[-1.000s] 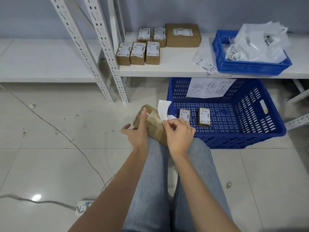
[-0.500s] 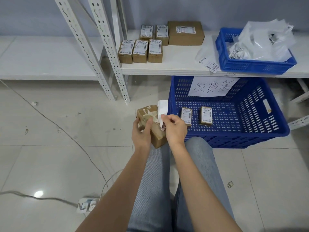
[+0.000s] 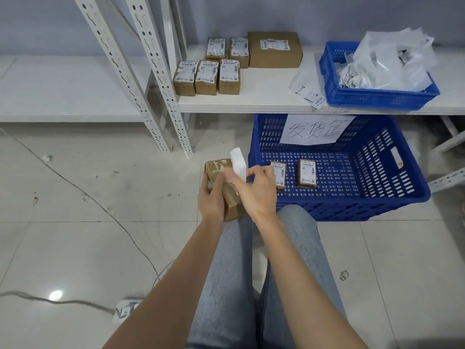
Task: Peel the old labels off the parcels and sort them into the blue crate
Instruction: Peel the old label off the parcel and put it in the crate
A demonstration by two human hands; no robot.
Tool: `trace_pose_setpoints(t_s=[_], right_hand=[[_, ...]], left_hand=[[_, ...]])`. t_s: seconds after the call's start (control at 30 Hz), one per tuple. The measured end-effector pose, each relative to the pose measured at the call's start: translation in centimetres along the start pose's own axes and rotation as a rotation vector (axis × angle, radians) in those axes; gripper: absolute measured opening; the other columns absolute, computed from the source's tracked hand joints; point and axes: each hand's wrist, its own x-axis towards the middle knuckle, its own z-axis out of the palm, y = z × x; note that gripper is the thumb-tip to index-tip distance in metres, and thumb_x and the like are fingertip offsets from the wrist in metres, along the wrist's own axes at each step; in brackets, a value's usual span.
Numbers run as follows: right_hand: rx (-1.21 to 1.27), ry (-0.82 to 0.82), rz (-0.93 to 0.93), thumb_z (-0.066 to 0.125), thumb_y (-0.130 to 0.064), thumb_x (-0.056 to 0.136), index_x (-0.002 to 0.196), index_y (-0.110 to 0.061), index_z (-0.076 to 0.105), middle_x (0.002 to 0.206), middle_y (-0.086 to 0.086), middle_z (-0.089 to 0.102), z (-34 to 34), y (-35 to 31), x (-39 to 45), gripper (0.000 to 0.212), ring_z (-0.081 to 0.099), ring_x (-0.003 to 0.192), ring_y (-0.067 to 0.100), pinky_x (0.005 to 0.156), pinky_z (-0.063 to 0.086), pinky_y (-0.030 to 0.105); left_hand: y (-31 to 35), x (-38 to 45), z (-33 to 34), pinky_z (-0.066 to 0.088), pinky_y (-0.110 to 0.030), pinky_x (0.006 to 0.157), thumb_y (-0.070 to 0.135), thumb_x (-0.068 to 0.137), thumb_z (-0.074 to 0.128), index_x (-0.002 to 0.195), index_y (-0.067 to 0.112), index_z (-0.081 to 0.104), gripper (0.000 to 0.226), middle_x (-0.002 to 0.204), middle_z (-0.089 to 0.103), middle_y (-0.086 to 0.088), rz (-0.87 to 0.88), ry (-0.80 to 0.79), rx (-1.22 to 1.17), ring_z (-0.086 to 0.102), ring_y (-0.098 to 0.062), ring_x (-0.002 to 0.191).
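My left hand (image 3: 212, 199) grips a small brown parcel (image 3: 232, 205) over my knees, with torn label remnants on its top. My right hand (image 3: 256, 191) pinches a white label (image 3: 238, 163) that stands up from the parcel, mostly peeled off. Just to the right sits the big blue crate (image 3: 377, 172) on the floor, with a handwritten paper sign on its back wall. Two small labelled parcels (image 3: 306, 173) lie inside it. Several labelled parcels (image 3: 206, 76) and a larger box (image 3: 275, 49) wait on the white shelf.
A smaller blue crate (image 3: 377, 96) full of crumpled white paper and bags sits on the shelf at right, loose labels (image 3: 310, 96) beside it. White shelf uprights (image 3: 161, 96) stand at left. A cable (image 3: 100, 205) and power strip (image 3: 124, 308) lie on the tiled floor.
My left hand shifted from the parcel's far side to gripping its top and near side. My right hand pulled the label further up and off the parcel.
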Motion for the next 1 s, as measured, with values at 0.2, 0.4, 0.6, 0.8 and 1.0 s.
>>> trace_pose_setpoints(t_s=[0.2, 0.4, 0.6, 0.8, 1.0], right_hand=[[0.117, 0.007, 0.029, 0.063, -0.027, 0.086, 0.066, -0.015, 0.061, 0.079, -0.003, 0.061, 0.5, -0.1, -0.9, 0.023, 0.052, 0.071, 0.006, 0.067, 0.037, 0.015], [0.107, 0.003, 0.086, 0.051, -0.014, 0.094, 0.063, -0.003, 0.057, 0.057, 0.002, 0.048, 0.5, -0.3, -1.0, 0.033, 0.038, 0.052, 0.01, 0.049, 0.033, 0.015], [0.294, -0.051, 0.241, 0.055, -0.019, 0.093, 0.076, -0.011, 0.069, 0.072, -0.003, 0.06, 0.0, -0.1, -0.7, 0.023, 0.059, 0.08, 0.018, 0.081, 0.047, 0.035], [0.502, -0.087, 0.391, 0.061, -0.019, 0.082, 0.072, -0.018, 0.071, 0.087, 0.007, 0.073, -0.2, 0.4, -0.3, 0.014, 0.066, 0.082, 0.022, 0.09, 0.049, 0.042], [0.464, -0.032, 0.336, 0.049, -0.047, 0.095, 0.079, -0.014, 0.064, 0.086, 0.001, 0.065, -0.1, -0.2, -0.1, 0.039, 0.062, 0.087, 0.019, 0.084, 0.047, 0.037]], left_hand=[[0.2, 0.5, -0.4, 0.046, -0.049, 0.105, 0.055, 0.061, 0.06, 0.139, 0.025, 0.052, 0.084, 0.133, 0.062, -0.004, -0.052, 0.031, 0.047, 0.06, -0.027, 0.12], [0.8, 0.1, -0.3, 0.05, -0.045, 0.099, 0.04, 0.091, 0.061, 0.134, 0.017, 0.054, 0.049, 0.121, 0.066, -0.007, 0.045, 0.062, 0.249, 0.063, -0.026, 0.11], [0.5, 0.4, -0.8, 0.052, -0.042, 0.096, 0.036, 0.094, 0.06, 0.125, 0.019, 0.06, 0.036, 0.113, 0.07, -0.004, 0.085, 0.084, 0.3, 0.066, -0.024, 0.102], [0.2, 0.6, -0.8, 0.054, -0.041, 0.093, 0.033, 0.094, 0.06, 0.125, 0.02, 0.061, 0.034, 0.111, 0.07, -0.002, 0.081, 0.099, 0.275, 0.068, -0.022, 0.099], [0.1, 0.8, -0.6, 0.054, -0.041, 0.093, 0.035, 0.093, 0.061, 0.126, 0.022, 0.061, 0.035, 0.111, 0.07, -0.003, 0.085, 0.124, 0.3, 0.067, -0.022, 0.098]])
